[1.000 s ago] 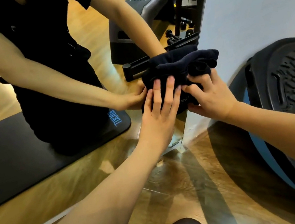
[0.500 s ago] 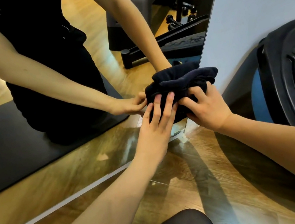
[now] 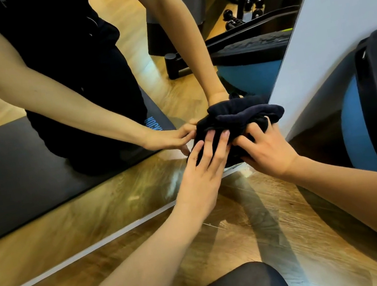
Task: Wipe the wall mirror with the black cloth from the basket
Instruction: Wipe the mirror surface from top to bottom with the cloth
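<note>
Black cloth [image 3: 241, 119] w/ both hands on mirror [image 3: 117, 199] bottom corner.

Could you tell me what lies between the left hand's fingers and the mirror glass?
The bunched black cloth: in the head view the left hand presses it flat-fingered against the wall mirror.

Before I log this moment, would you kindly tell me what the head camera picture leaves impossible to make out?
- Bunched black cloth: its mirror-facing side is hidden by its own folds.
- Wall mirror: the glass under the cloth is covered; its top and left are cut off by the frame.
- Right hand: its fingertips are buried in the cloth.
- Left hand: its palm faces away.
- Basket: not in view.
</note>
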The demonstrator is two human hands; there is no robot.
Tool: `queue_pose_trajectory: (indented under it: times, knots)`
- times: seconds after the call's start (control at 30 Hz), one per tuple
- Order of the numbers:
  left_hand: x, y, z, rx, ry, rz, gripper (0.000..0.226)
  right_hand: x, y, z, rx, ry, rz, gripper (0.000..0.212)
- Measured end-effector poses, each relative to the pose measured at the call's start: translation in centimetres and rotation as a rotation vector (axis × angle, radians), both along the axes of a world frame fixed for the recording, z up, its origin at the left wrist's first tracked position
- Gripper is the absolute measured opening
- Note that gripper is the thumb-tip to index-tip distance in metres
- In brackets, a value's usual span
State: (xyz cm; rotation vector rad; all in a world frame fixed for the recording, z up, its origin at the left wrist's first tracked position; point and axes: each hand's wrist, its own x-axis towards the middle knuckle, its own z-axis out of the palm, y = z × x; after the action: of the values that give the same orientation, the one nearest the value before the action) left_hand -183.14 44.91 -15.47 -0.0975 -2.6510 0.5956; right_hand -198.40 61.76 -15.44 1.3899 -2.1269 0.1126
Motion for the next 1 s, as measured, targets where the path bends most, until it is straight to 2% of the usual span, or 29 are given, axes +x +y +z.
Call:
queue_pose_trajectory:
  times: [0.1,0.23,0.47,0.6,0.83,1.0]
  knots:
    - [1.4,-1.6,0.0,-0.033,-0.022,-0.002,0.082,1.3,-1.1,-0.4,0.011,-0.012,0.006,0.058]
    - [3.4,-3.6,0.0,-0.026,-0.048,0.007,0.094,2.9,-2.9,-1.0,-0.011,0.011,0.014,0.054]
    - [7.7,-6.8,-0.6,-0.031,-0.067,0.033,0.094,6.6,-6.5,-1.6,-0.052,0.024,0.065,0.035]
    - [10.2,-8.7,-1.0,-0.038,-0.089,0.057,0.096,9.1,-8.7,-1.9,-0.055,0.036,0.059,0.047]
    - [15.0,-12.7,-1.8,-0.060,-0.068,0.106,0.097,14.1,-13.6,-2.8,-0.103,-0.007,0.058,0.048]
    - [20.0,-16.1,-2.4,-0.076,-0.093,0.165,0.098,18.8,-17.8,-3.3,-0.125,-0.060,0.113,0.056]
